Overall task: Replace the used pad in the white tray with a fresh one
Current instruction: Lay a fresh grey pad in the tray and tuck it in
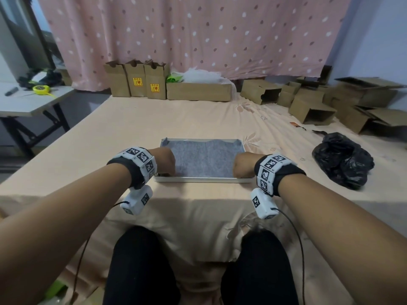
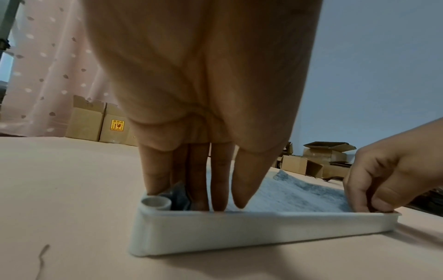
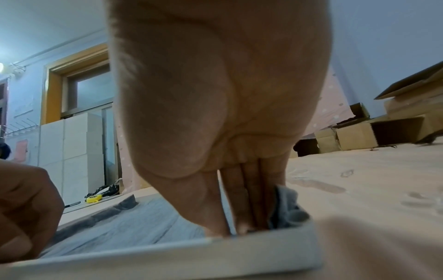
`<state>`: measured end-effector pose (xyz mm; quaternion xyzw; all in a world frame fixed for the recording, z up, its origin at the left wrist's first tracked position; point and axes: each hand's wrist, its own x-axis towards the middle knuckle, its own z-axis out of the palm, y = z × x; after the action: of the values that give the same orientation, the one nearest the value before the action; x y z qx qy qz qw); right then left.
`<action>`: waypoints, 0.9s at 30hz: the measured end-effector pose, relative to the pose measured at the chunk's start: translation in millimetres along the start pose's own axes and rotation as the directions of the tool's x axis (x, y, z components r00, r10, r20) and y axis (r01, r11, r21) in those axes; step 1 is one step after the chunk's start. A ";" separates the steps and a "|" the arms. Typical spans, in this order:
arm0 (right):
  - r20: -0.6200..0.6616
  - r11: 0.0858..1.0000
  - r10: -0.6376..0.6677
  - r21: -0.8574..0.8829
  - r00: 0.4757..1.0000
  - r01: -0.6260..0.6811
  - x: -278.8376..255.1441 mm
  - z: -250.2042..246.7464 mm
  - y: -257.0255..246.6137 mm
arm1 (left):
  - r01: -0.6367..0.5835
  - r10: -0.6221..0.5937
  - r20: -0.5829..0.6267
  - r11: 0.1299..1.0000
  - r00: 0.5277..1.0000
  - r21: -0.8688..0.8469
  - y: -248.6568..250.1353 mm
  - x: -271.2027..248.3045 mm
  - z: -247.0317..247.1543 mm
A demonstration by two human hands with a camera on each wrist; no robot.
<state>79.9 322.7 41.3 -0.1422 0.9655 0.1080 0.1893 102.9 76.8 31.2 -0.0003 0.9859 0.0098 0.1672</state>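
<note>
A shallow white tray (image 1: 202, 179) lies on the peach sheet in front of me, and a grey felt pad (image 1: 202, 157) covers its floor. My left hand (image 1: 169, 170) is at the tray's near left corner. In the left wrist view its straight fingers (image 2: 199, 189) point down onto the pad (image 2: 299, 197), beside a small white post (image 2: 155, 202) in the corner. My right hand (image 1: 241, 168) is at the near right corner. Its fingers (image 3: 242, 208) press the pad (image 3: 143, 223) down just inside the tray wall (image 3: 167, 252). The pad's far corners curl up slightly.
A crumpled black plastic bag (image 1: 343, 159) lies on the sheet to the right. Cardboard boxes (image 1: 136, 81) line the far edge under a pink curtain, and more boxes (image 1: 312, 113) are piled at the far right. A grey side table (image 1: 28, 104) with a yellow tape measure (image 1: 41, 89) stands at the left.
</note>
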 end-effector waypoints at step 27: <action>0.029 -0.781 0.016 0.625 0.999 -0.006 118.0 12.6 -32.9 | 0.231 0.042 0.241 -0.478 0.970 -0.847 53.0 110.3 -7.6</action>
<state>-10.3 267.7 -21.9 0.1471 0.4244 -0.8725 0.1924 -4.0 130.0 3.0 -0.2348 0.4756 0.8318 0.1639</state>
